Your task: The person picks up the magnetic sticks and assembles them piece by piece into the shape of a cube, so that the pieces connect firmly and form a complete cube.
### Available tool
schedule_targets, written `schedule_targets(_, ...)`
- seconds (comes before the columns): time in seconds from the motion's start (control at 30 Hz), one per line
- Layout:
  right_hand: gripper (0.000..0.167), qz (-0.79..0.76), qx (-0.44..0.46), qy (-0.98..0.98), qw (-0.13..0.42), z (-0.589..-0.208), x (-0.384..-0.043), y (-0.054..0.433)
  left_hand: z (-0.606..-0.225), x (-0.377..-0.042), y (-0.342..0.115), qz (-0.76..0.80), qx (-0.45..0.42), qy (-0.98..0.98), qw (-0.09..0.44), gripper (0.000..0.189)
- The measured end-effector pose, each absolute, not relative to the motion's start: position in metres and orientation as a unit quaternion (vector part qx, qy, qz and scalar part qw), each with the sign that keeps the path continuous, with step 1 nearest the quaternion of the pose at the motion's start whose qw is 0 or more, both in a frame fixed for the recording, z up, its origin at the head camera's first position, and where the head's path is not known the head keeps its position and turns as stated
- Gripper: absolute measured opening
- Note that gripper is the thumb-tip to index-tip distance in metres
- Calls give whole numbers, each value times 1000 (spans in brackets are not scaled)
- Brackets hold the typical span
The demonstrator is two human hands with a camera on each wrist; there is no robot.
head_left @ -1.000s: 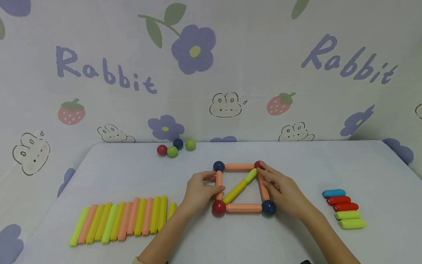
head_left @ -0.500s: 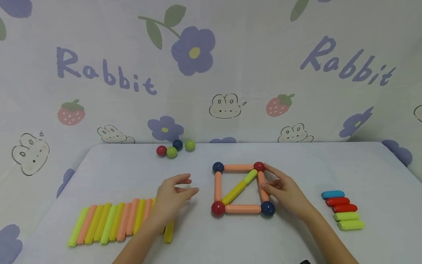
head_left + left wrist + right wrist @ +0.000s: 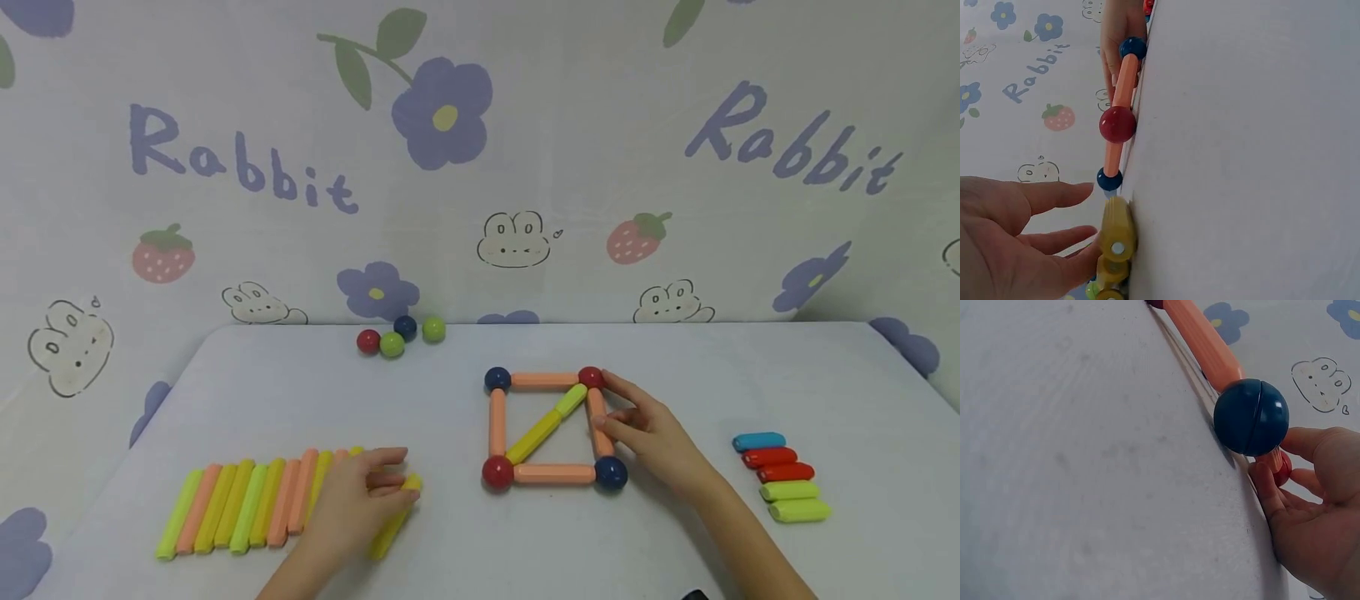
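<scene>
A square of orange magnetic sticks [image 3: 555,473] joined by red balls [image 3: 498,472] and blue balls [image 3: 611,473] lies mid-table. A yellow and lime diagonal [image 3: 536,437] crosses it. My right hand [image 3: 652,442] holds the square's right-hand orange stick [image 3: 1275,461], thumb on the stick, forefinger at the far red ball [image 3: 591,377]. My left hand [image 3: 352,504] is over the right end of a row of sticks [image 3: 240,504]. Its spread fingers reach a slanted yellow stick [image 3: 390,533]; in the left wrist view the fingertips are beside that stick [image 3: 1116,231], the thumb apart from it.
Loose red, blue and green balls [image 3: 392,344] sit at the table's back edge. Several short blue, red and lime sticks [image 3: 787,473] lie at the right. A patterned cloth [image 3: 570,167] hangs behind the white table [image 3: 675,542].
My left hand has left the square's left side and moved left and toward the front, to the stick row. The end yellow stick has swung to a slant. My right hand stays at the square.
</scene>
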State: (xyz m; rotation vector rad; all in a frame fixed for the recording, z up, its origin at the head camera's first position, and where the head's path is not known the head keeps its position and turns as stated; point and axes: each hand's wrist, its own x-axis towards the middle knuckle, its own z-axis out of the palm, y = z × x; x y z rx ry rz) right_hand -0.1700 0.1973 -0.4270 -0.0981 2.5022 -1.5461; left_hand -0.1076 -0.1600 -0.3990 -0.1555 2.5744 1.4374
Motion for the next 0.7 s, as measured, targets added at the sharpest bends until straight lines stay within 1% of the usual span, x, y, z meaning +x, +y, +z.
schedule_targets(0.1,76,-524,-30,845,100,-427,-170,197,-406,-105,-156,493,-17,862,115,46)
schedule_targets(0.2,76,-530,-36,842,99,-427,-170,197,-410,-102,-153,488,15,863,129,36)
schedule_targets(0.33,76,-533,-44,840,94,-430,-169,197,-409,-102,-152,482,25,865,137,27)
schedule_targets(0.57,75,-528,-45,843,92,-432,-170,199,-395,-117,-145,498,18,856,142,30)
schedule_targets(0.7,75,-535,-47,839,93,-430,-169,199,-381,-135,-132,523,31,845,103,34)
